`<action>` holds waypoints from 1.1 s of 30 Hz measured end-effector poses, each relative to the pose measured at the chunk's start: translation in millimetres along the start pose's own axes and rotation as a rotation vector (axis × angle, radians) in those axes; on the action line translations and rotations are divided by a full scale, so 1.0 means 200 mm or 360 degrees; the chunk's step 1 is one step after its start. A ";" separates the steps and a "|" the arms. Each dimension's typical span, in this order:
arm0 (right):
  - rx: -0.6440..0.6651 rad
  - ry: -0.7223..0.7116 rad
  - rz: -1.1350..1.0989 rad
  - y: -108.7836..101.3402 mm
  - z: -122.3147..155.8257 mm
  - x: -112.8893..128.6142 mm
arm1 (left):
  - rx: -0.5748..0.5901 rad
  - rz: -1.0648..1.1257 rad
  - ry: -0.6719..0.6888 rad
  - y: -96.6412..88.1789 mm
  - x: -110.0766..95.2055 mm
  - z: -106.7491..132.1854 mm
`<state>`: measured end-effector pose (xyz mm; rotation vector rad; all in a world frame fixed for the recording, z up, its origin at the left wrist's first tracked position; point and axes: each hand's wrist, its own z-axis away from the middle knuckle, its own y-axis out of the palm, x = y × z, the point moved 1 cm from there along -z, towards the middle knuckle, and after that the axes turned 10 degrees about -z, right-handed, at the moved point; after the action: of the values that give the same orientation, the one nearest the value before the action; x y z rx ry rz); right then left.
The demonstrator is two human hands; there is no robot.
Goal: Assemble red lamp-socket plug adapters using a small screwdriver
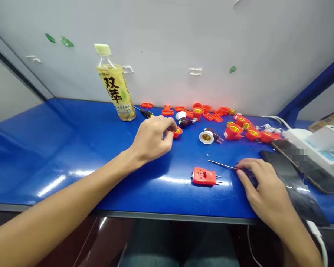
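Observation:
My left hand (pixel 154 139) is closed, thumb and fingers at a red lamp socket (pixel 178 132) with a gold lining; the hand hides much of it. Low over the table, my right hand (pixel 263 189) grips a screwdriver (pixel 221 164), whose thin shaft points left. Most of its handle is covered by the fingers. Between the hands lies a red plug housing (pixel 204 176) with two metal pins pointing right. A small screw (pixel 208 154) sits above the screwdriver tip. Farther back is a white-rimmed socket (pixel 206 137) with a dark plug body.
Several red sockets (pixel 233 131) and red plastic covers (pixel 167 111) are spread along the wall. A yellow drink bottle (pixel 115 89) stands at the back left, beside another screwdriver (pixel 147 113). On the right are a black pouch (pixel 295 189), a phone and a white box (pixel 320 148).

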<state>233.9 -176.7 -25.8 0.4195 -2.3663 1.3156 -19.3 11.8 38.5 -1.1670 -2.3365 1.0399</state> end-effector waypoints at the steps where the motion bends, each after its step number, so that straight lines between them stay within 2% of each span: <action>1: -0.0009 0.0024 -0.0006 0.00 0.01 0.01 | 0.0019 -0.0033 0.0028 0.00 0.01 0.00; 4: -0.0032 0.0069 -0.0046 -0.01 0.02 0.03 | 0.0171 -0.0138 0.0250 0.00 0.03 0.00; 6: -0.0032 0.0079 -0.0070 -0.01 0.03 0.05 | 0.0373 -0.0207 0.0395 0.00 0.04 0.00; 9: -0.0016 0.0112 -0.0100 0.00 0.03 0.05 | 0.0666 -0.0328 0.0454 0.01 0.06 0.00; 12: -0.0011 0.0133 -0.0119 0.00 0.03 0.04 | 0.0785 -0.0370 0.0451 0.02 0.08 0.01; 15: -0.0007 0.0138 -0.0102 0.00 0.03 0.04 | 0.0784 -0.0334 0.0442 0.03 0.10 0.00; 18: -0.0007 0.0137 -0.0102 0.00 0.03 0.05 | 0.0747 -0.0188 0.0435 0.02 0.06 0.00; 22: -0.0016 0.0143 -0.0113 0.00 0.02 0.06 | 0.0611 0.0462 0.0420 0.00 -0.10 0.02; 24: -0.0017 0.0140 -0.0114 -0.01 0.02 0.07 | 0.0565 0.0656 0.0506 -0.01 -0.19 0.03; 28: -0.0014 0.0154 -0.0095 -0.01 0.01 0.09 | 0.0539 0.0682 0.0617 -0.02 -0.29 0.04; 33: -0.0026 0.0143 -0.0071 -0.02 0.01 0.09 | 0.0532 0.0695 0.0664 -0.01 -0.29 0.04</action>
<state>218.8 -181.3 -15.4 0.3979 -2.2794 1.2675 10.1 -38.1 36.4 -1.6060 -1.5587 1.1325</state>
